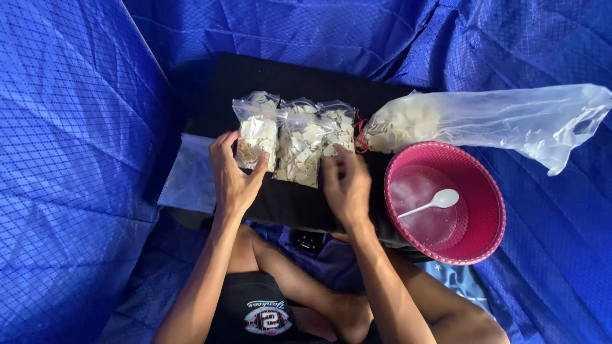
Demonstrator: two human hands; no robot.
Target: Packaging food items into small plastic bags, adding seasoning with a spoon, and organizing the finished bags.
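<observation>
Three small clear zip bags of pale chips lie side by side on a black board (pixel 255 76). My left hand (pixel 231 173) is closed around the bottom of the left bag (pixel 257 130), thumb on its front. My right hand (pixel 346 186) rests fingers-down on the lower edge of the right bag (pixel 338 130), touching the middle bag (pixel 301 150) as well; whether it grips is unclear.
A large clear plastic bag (pixel 491 118) with more pale chips lies at the right. A pink round basket (pixel 486 210) holds a white spoon (pixel 433 202). A stack of empty clear bags (pixel 188 175) sits left of the board. Blue tarp (pixel 70 159) surrounds everything.
</observation>
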